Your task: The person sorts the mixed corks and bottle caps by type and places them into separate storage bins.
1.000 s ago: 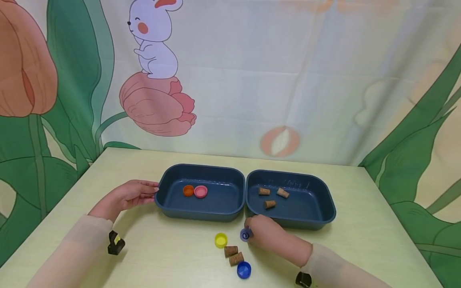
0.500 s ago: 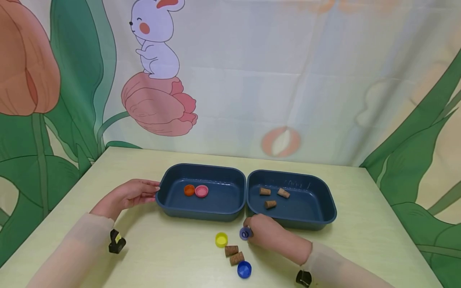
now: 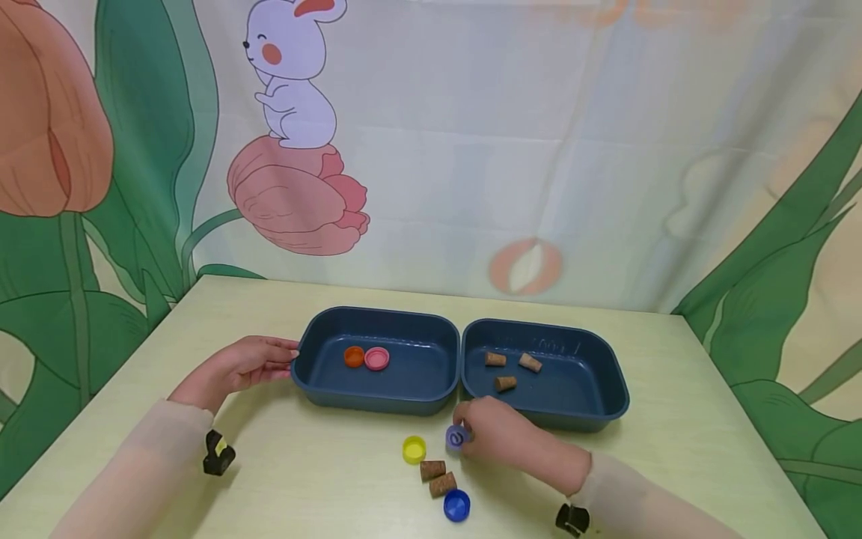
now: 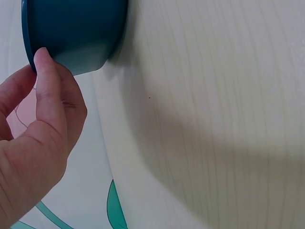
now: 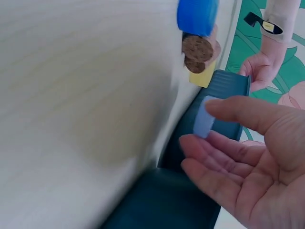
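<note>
My left hand point(image 3: 252, 363) holds the left end of a dark blue rectangular bin point(image 3: 377, 404), fingertips at its rim. In the left wrist view, thumb and fingers meet at the edge of the bin point(image 4: 76, 33). Inside that bin lie an orange cap point(image 3: 353, 356) and a pink cap point(image 3: 377, 358). My right hand point(image 3: 508, 438) pinches a pale purple bottle cap point(image 3: 456, 438) between thumb and fingers, in front of the bins. The right wrist view shows this cap point(image 5: 204, 118) edge-on at the thumb tip, the other fingers loosely bent.
A second dark blue bin point(image 3: 572, 419) adjoins the first on the right, with several corks point(image 3: 530, 362) inside. On the table point(image 3: 323, 479) nearby are a yellow cap point(image 3: 414, 449), two corks point(image 3: 442, 484) and a blue cap point(image 3: 457, 505). A printed curtain point(image 3: 431, 150) hangs behind.
My right hand has shifted slightly, and the purple cap in its fingers has moved a little left and tilted. The left hand stays at the bin's rim.
</note>
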Demonstrator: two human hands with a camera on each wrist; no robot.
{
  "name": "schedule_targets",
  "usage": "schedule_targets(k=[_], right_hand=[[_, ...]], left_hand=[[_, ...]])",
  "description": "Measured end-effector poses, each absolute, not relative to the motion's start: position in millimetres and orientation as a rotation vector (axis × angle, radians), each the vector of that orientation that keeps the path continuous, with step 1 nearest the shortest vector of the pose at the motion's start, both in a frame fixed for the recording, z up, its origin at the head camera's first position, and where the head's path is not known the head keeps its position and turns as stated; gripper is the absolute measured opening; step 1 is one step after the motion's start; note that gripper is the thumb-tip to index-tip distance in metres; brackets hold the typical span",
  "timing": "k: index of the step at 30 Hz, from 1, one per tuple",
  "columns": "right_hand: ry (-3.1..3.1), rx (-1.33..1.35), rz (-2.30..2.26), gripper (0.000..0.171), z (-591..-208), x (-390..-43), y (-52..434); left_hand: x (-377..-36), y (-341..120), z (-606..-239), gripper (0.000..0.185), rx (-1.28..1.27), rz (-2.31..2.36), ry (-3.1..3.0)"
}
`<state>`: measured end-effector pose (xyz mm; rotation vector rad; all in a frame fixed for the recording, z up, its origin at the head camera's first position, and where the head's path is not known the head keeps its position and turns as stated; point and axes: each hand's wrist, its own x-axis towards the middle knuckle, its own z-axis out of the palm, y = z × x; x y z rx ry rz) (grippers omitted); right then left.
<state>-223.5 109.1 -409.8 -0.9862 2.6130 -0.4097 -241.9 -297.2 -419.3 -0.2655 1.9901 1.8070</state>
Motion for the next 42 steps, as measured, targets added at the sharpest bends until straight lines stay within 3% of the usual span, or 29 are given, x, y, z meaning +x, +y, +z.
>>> schedule_targets(k=[23,42], right_hand=[[2.559,-0.955,-0.544,0.018,-344.9,-262.3,114.0],[2.513,-0.967,-0.382,0.031,-298.1,-321.1,72.4]], left_hand=[[-241.2,-296.0,-416.3,0.056,-0.300,1.814,1.989],[-241.7,-296.9,-418.6,0.055,-0.311,1.847,1.950]])
